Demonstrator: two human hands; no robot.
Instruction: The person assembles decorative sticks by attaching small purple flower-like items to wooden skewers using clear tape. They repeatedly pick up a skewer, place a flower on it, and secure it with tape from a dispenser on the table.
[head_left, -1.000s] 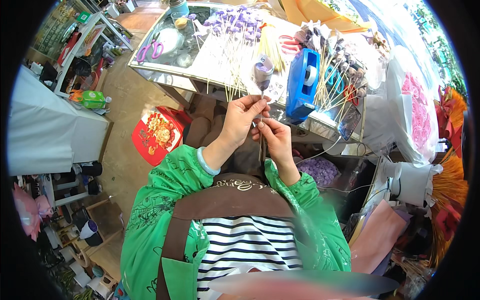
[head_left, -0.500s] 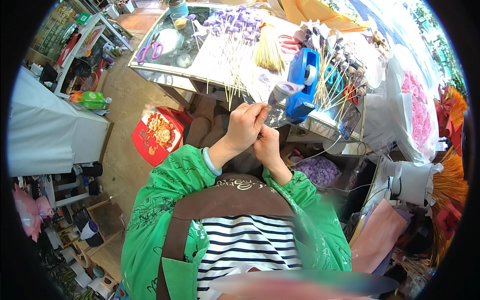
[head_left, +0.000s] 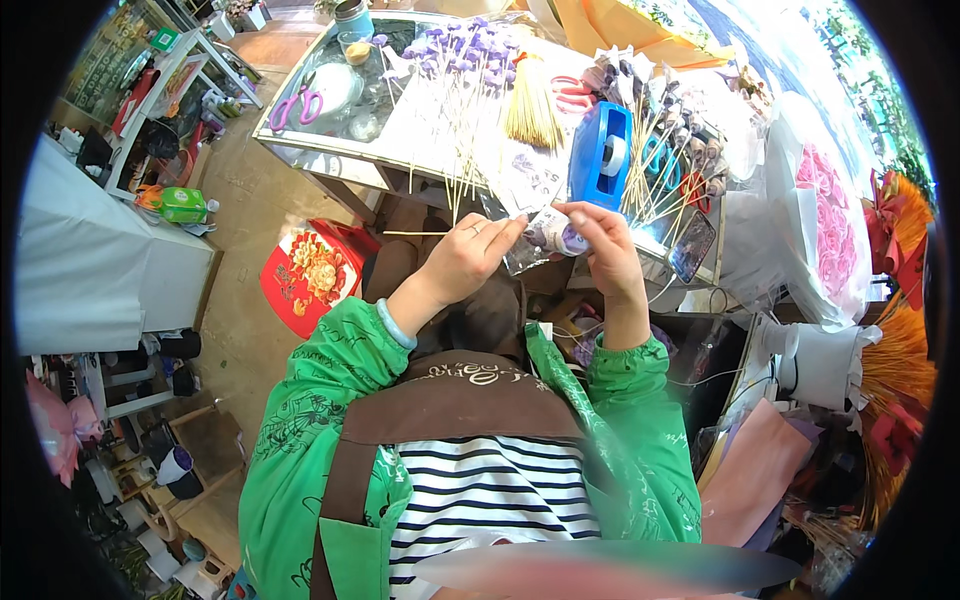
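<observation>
Between my hands is a small purple flower in a pale wrapper, lying sideways. A thin stick sticks out to the left of my left hand and looks like its stem. My left hand is closed, its fingertips pinching the wrapped flower near its base. My right hand has its thumb and index finger together at the upper edge of the pale wrapper, beside the flower head. Just beyond my right hand stands a blue tape dispenser. A clear plastic sheet hangs at the table edge below the flower.
Purple flowers on sticks spread over the table, beside a bundle of straw-coloured stems. Purple scissors lie left; wrapped flowers on sticks, red-handled scissors and a phone right. A red stool stands left.
My hands have moved apart, the right one to the right and up. The wrapped flower has turned from upright to sideways, and its stick now points left.
</observation>
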